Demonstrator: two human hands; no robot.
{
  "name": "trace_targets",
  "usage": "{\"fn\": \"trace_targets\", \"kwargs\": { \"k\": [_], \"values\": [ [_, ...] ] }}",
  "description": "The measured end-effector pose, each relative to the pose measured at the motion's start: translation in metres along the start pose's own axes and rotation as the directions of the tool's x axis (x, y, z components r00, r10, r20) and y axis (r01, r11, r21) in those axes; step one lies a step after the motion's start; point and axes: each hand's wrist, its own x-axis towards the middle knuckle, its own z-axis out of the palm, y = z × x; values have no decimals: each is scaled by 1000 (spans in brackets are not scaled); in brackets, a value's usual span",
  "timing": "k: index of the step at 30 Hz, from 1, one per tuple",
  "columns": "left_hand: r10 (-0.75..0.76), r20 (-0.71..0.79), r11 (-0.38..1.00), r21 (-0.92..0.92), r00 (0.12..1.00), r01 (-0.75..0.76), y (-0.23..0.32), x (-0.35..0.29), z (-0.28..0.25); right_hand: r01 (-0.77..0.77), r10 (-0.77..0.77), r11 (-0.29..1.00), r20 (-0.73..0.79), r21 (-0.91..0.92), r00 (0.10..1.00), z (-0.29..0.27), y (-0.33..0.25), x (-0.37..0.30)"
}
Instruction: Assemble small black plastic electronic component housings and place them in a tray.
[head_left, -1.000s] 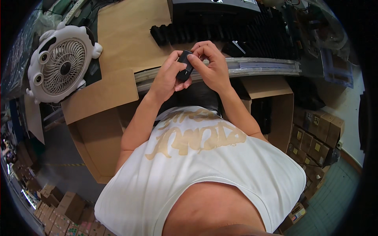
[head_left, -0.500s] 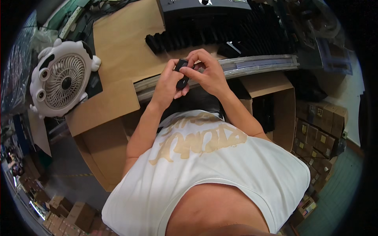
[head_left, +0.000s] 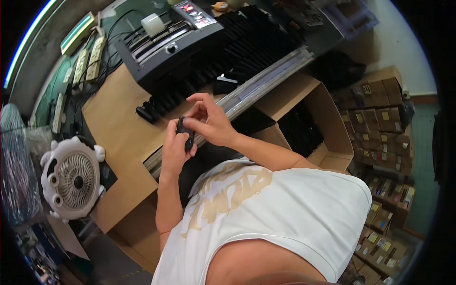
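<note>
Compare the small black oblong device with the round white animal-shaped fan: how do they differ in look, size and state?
Look: the device is oblong and mostly black; the fan is round and mostly white. Size: the device fits between fingers; the fan is far larger. State: the left hand grips the device, with the right hand at it; neither hand touches the fan. Both have rounded outlines.

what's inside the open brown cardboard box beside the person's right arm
The open brown cardboard box holds black items, too dim to tell apart; whatever lies beneath them is covered.
</note>
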Motion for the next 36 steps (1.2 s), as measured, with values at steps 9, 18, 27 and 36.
{"fn": "trace_targets", "kwargs": {
  "k": [9, 18, 27, 36],
  "values": [
    [-193, 61, 969, -144, 979, 200, -3, 16, 9, 719, -546, 461, 472, -520, 692, -53, -27, -7],
    [219, -86, 914, 368, 972, -174, -9, 55, 14, 457, -501, 597, 138, -659, 854, -68, 13, 13],
    [428, -153, 634, 753, 891, -174, -13, 89, 30, 378, -462, 535, 112, -756, 880, -72, 30, 43],
    [404, -218, 814, 529, 889, -240, -17, 88, 12, 496, -371, 539, 337, -681, 866, -122, 7, 59]
  ]
}}
